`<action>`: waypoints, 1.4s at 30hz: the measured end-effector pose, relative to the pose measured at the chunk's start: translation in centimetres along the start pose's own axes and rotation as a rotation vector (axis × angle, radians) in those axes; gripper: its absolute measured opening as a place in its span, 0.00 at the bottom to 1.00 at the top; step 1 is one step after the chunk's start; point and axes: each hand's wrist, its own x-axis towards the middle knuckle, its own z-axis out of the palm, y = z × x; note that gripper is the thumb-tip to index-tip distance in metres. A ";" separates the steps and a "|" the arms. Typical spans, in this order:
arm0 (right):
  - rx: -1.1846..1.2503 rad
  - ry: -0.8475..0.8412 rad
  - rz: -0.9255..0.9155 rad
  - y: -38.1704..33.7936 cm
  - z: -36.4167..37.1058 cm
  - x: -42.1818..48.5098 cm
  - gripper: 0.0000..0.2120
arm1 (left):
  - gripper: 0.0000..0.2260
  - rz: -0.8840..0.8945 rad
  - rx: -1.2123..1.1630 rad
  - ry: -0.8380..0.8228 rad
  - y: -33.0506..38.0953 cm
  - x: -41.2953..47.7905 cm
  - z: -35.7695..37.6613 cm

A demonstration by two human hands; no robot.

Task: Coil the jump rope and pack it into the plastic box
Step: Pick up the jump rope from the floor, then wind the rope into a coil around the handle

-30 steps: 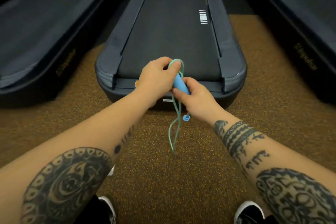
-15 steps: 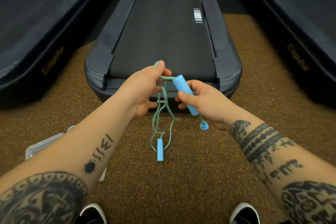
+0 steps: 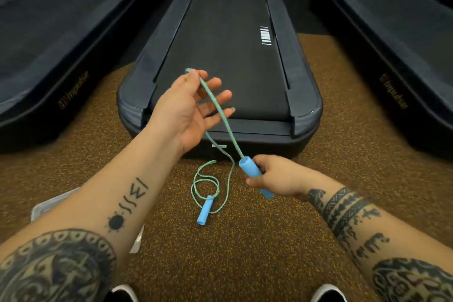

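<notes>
Loose handle (image 3: 205, 211) is lowered to carpet (image 3: 269, 240); jump-rope cord (image 3: 215, 103) is pinched by left hand (image 3: 188, 108), other handle (image 3: 252, 174) gripped by right hand (image 3: 277, 176); loops (image 3: 204, 181) remain to be straightened.

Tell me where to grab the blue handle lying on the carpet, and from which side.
Grip the floor handle across its lower half, near the free end, coming down from above. It lies flat on the carpet, and the rope loops beyond its upper end and curves close along its right, so fingers likely fit best low.
</notes>
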 end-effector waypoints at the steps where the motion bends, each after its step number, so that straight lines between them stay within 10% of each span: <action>1: -0.032 -0.024 0.018 0.1 -0.1 -0.2 0.13 | 0.10 0.002 -0.017 0.001 0.2 -0.2 -0.1; 8: -0.268 -0.065 0.020 -1.5 -1.9 -1.7 0.41 | 0.10 -0.050 -0.007 -0.100 -0.4 -1.9 1.2; 18: 0.238 0.114 -0.330 -5.2 -0.8 -2.5 0.09 | 0.11 -0.020 0.085 -0.155 -0.6 -2.5 2.0; 32: 0.391 0.215 -0.393 -5.3 -1.9 -3.5 0.13 | 0.11 -0.066 0.250 -0.261 -1.8 -4.7 1.7; 42: 0.078 0.130 -0.300 -3.8 -2.4 -2.7 0.07 | 0.13 -0.128 0.102 -0.152 -1.0 -4.1 1.2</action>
